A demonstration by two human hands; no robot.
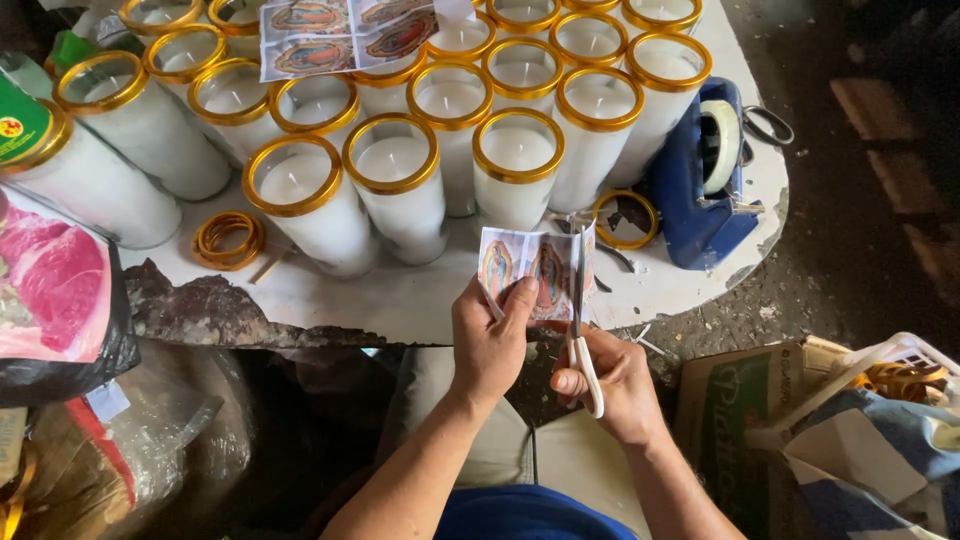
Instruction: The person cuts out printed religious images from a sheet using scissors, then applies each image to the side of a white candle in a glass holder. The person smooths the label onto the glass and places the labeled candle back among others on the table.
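Observation:
My left hand (490, 340) pinches a small printed paper sheet (535, 268) with two coloured oval pictures, held upright over the table edge. My right hand (615, 380) grips white-handled scissors (580, 300), whose blades run up through the sheet between the pictures. Behind them stand several glass candles (515, 165) filled with white wax and topped with gold rims. More picture sheets (340, 35) lie across candle tops at the back.
A blue tape dispenser (695, 190) with a tape roll sits at the right of the white table (380, 295), with dark scissors (768, 125) behind it. Loose gold rings (227, 238) lie on the table. A cardboard box (745, 400) and plastic bags (60, 290) flank my knees.

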